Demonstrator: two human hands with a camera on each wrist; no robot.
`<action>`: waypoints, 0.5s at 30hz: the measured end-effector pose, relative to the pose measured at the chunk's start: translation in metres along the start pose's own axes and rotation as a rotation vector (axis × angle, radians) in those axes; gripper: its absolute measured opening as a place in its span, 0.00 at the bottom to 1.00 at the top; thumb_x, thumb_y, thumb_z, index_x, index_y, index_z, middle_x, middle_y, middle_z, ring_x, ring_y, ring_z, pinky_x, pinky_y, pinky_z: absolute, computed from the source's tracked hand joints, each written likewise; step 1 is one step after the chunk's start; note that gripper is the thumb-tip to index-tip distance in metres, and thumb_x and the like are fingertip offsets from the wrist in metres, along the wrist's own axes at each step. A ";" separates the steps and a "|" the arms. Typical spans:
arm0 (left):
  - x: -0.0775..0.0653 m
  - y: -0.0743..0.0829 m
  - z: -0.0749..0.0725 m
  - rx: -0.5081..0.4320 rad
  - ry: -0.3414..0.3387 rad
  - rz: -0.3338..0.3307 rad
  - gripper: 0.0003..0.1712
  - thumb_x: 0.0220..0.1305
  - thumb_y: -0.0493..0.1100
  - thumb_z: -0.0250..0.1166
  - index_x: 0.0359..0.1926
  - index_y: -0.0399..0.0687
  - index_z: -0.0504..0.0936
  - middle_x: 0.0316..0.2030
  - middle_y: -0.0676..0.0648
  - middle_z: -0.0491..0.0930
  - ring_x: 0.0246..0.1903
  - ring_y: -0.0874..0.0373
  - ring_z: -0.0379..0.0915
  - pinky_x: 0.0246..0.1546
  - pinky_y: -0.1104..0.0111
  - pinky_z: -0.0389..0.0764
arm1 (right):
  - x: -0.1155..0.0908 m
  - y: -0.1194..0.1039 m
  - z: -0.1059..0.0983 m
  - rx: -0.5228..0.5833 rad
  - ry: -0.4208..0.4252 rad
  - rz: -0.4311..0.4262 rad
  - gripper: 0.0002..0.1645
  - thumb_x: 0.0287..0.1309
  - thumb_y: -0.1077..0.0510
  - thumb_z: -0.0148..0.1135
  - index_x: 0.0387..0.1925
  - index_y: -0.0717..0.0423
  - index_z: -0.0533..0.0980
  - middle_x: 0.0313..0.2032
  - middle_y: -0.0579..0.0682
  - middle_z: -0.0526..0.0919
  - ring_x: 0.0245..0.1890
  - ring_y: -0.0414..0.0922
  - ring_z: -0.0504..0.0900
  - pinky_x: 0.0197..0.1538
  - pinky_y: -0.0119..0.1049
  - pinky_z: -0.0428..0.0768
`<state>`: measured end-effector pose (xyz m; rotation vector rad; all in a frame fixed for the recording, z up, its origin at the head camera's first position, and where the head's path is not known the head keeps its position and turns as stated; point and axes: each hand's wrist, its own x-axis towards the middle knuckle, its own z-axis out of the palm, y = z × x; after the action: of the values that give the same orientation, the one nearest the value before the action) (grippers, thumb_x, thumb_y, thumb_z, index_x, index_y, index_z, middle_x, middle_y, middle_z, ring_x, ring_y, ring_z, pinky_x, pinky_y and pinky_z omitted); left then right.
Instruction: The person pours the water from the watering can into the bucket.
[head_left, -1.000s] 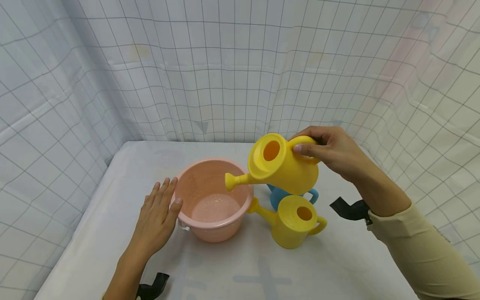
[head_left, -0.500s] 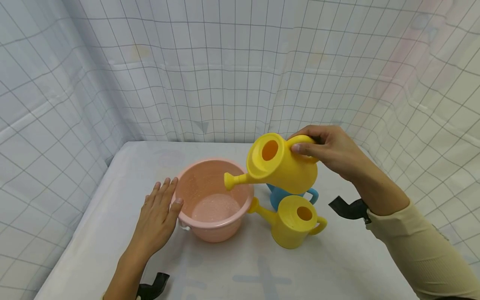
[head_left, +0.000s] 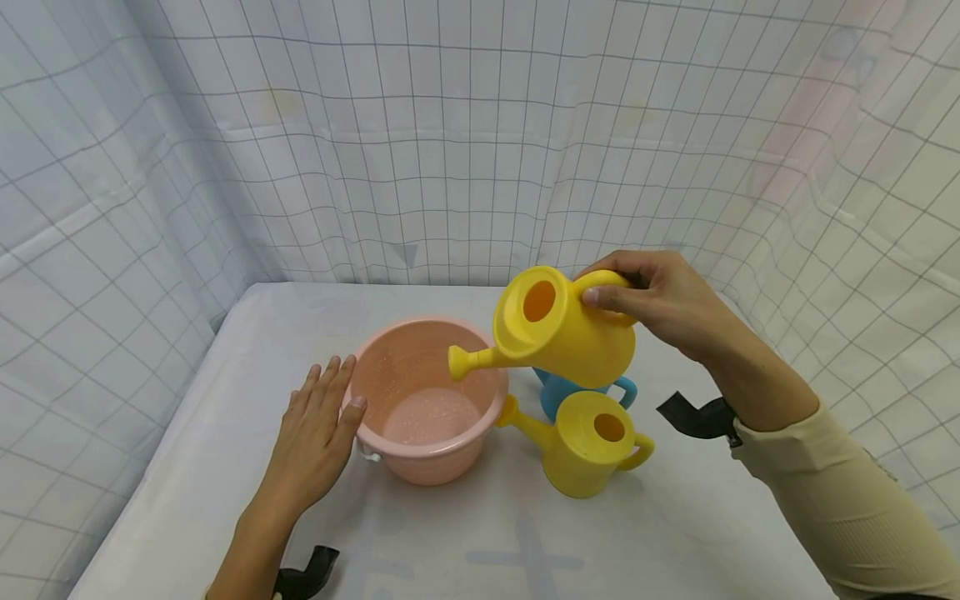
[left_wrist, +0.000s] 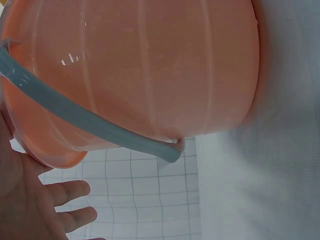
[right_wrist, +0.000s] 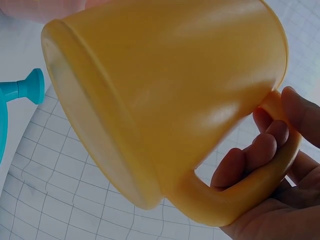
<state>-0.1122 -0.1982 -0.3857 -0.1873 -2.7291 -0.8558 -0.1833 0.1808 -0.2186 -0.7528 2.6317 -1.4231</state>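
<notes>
My right hand (head_left: 660,300) grips the handle of a yellow watering can (head_left: 570,333), lifted and tipped left so its spout hangs over a pink bucket (head_left: 442,452). In the right wrist view, fingers curl through the loop of the can's handle (right_wrist: 250,200). My left hand (head_left: 311,437) lies against the bucket's left rim with fingers straight. From the left wrist, the bucket's grey carrying handle (left_wrist: 90,120) hangs down its side. Some wet drops glisten inside the bucket. Whether water is leaving the spout I cannot tell.
A second yellow watering can (head_left: 581,454) stands right of the bucket, its spout near the bucket's rim. Behind it is a blue watering can (head_left: 555,396), partly hidden by the raised one. White cloth covers the table (head_left: 450,542); grid-patterned curtains (head_left: 465,167) enclose it.
The raised yellow watering can has shifted very slightly left with my right hand. My left hand and the bucket stay where they were. The speckled drops in the bucket look smoother now.
</notes>
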 end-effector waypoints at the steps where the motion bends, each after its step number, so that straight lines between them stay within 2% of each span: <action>1: 0.000 0.000 0.000 0.000 -0.001 -0.001 0.32 0.73 0.55 0.43 0.74 0.59 0.49 0.72 0.37 0.51 0.73 0.38 0.36 0.66 0.35 0.41 | 0.000 0.000 0.000 -0.001 0.001 0.002 0.16 0.60 0.50 0.61 0.46 0.55 0.80 0.39 0.47 0.84 0.35 0.48 0.80 0.41 0.35 0.82; 15: 0.000 0.000 -0.001 0.000 0.002 -0.001 0.32 0.73 0.55 0.43 0.74 0.57 0.50 0.72 0.37 0.51 0.73 0.38 0.37 0.66 0.36 0.41 | 0.000 -0.001 0.000 -0.001 0.006 0.014 0.16 0.60 0.50 0.62 0.45 0.54 0.80 0.39 0.48 0.84 0.35 0.48 0.80 0.41 0.35 0.82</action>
<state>-0.1120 -0.1986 -0.3851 -0.1851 -2.7279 -0.8563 -0.1826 0.1802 -0.2180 -0.7299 2.6367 -1.4228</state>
